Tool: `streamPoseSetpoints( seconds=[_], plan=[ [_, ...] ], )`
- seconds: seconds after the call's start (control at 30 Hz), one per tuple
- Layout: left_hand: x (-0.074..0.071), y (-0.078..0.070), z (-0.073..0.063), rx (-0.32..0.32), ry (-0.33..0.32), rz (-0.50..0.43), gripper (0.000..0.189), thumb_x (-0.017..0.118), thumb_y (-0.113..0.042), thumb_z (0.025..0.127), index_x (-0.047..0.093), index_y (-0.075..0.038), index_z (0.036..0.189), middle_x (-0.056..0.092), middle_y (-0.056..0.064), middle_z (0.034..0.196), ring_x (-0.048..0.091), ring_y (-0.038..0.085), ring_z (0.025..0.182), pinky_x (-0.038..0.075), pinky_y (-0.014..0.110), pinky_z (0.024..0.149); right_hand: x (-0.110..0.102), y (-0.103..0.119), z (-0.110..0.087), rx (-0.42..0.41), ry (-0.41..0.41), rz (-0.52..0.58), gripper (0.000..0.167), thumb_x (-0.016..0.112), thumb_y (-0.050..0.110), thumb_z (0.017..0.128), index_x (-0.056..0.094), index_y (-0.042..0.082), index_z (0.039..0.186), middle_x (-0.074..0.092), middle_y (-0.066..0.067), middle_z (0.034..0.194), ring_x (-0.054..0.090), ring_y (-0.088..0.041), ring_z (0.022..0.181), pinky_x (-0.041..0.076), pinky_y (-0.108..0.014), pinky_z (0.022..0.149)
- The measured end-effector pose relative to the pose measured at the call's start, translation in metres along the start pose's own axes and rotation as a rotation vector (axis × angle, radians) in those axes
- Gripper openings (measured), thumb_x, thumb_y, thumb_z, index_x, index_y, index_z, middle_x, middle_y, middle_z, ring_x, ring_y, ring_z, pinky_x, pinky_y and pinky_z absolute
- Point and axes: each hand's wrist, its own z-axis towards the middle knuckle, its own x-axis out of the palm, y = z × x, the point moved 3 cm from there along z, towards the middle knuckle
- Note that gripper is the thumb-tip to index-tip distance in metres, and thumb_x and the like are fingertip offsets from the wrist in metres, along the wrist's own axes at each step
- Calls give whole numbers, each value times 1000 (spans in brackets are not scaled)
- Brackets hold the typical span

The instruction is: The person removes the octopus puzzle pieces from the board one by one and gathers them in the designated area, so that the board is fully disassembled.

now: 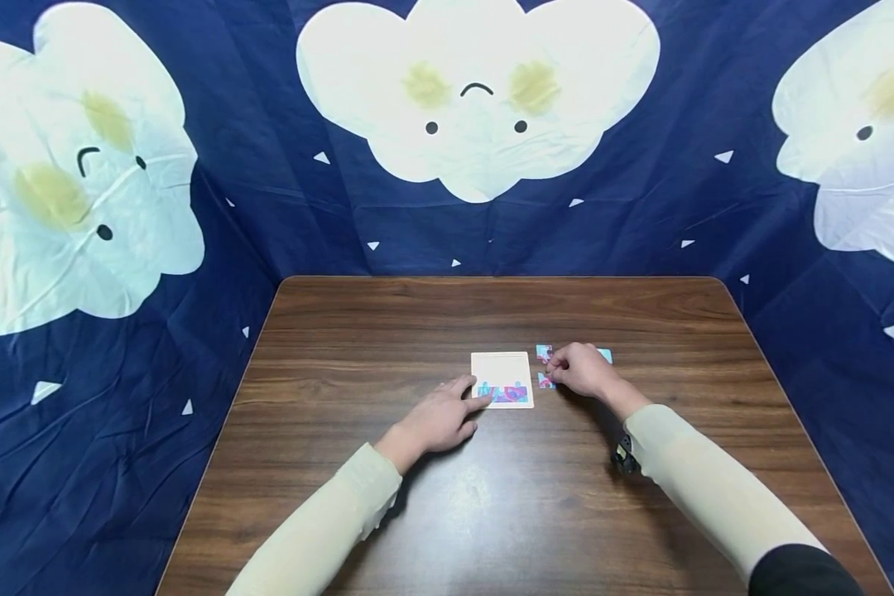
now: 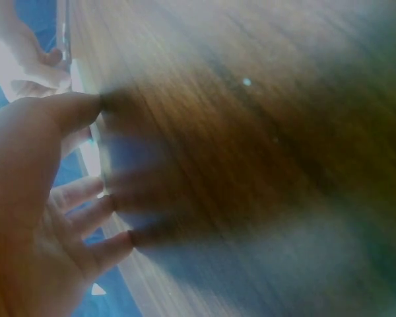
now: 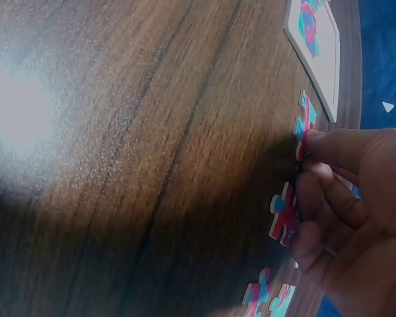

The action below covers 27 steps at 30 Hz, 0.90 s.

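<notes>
A white puzzle tray point(image 1: 502, 364) lies on the table, its lower part filled with joined pink and blue pieces point(image 1: 508, 395). My left hand point(image 1: 438, 416) rests at the tray's left side, fingers spread and fairly straight, one fingertip over the joined pieces. To the right of the tray, my right hand point(image 1: 583, 370) pinches a pink and blue puzzle piece point(image 3: 305, 122) at the tabletop between thumb and finger. Beneath its curled fingers is another puzzle piece point(image 3: 285, 214). In the left wrist view the left hand point(image 2: 46, 218) mostly hides the tray.
More loose puzzle pieces point(image 3: 257, 294) lie on the table beside the right hand, and a blue one point(image 1: 605, 354) shows behind it. Around the wooden table point(image 1: 328, 372) hangs a dark blue cloth point(image 1: 253, 149) with white clouds.
</notes>
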Motion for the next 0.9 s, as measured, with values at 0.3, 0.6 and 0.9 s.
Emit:
streamPoseSetpoints(
  seconds=[0.3, 0.6, 0.9],
  plan=[
    [0, -1, -1, -6, 13, -13, 52, 61, -31, 101, 53, -23, 152, 42, 22, 156, 41, 37, 147, 38, 52, 119, -12, -3, -1, 17, 37, 33, 8, 73, 16, 90, 81, 18, 88, 75, 8, 80, 62, -9, 66, 52, -35, 72],
    [2, 0, 1, -6, 29, 1, 53, 58, -32, 102, 51, -24, 154, 42, 21, 157, 40, 36, 148, 37, 51, 120, -18, -16, -9, -25, 29, 93, 7, 76, 17, 90, 81, 15, 95, 75, 7, 84, 63, -10, 77, 52, -36, 78],
    [5, -3, 5, -25, 22, 44, 55, 59, -31, 99, 51, -22, 153, 44, 20, 155, 42, 35, 147, 37, 48, 120, 5, 10, -9, -100, 73, 201, 11, 78, 19, 91, 79, 13, 101, 71, 7, 74, 61, -6, 63, 51, -28, 66]
  ],
)
